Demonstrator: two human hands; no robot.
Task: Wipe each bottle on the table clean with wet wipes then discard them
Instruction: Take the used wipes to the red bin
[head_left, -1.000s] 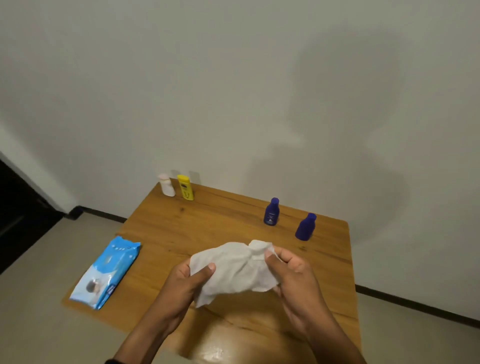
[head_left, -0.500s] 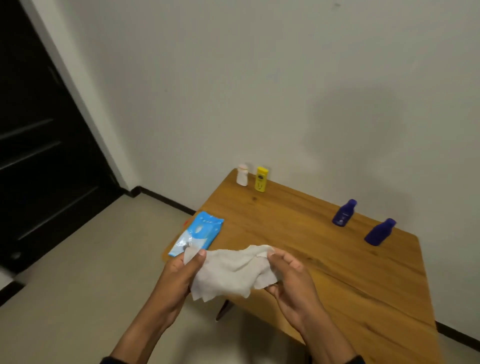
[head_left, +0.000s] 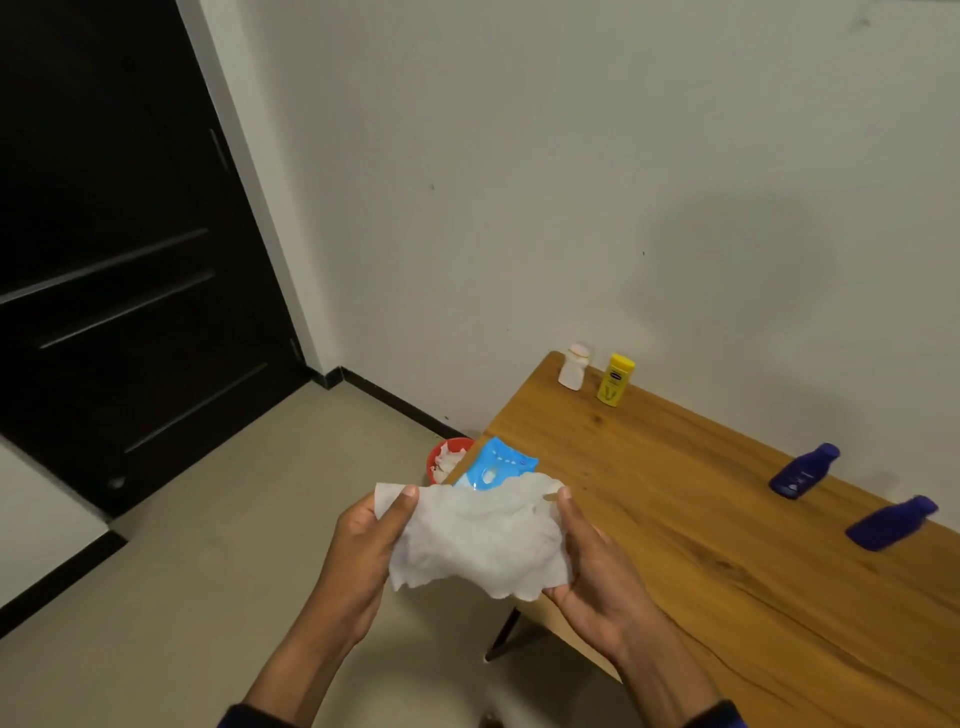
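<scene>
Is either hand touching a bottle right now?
No. Both the left hand and right hand hold only the wipe, apart from all bottles.

We see dim warm light, a soft shadow on the wall (head_left: 571, 182) beyond the hands, wide-angle bending at edges, slight blur.

It looked like a plain room in a home: bare off-white walls (head_left: 519, 182) with dark skirting, a black panelled door (head_left: 114, 249), a beige floor (head_left: 208, 545) and a small wooden table (head_left: 701, 519). Toiletry bottles (head_left: 615, 379) stood on it, and a red bin (head_left: 447, 457) sat beside it.
</scene>
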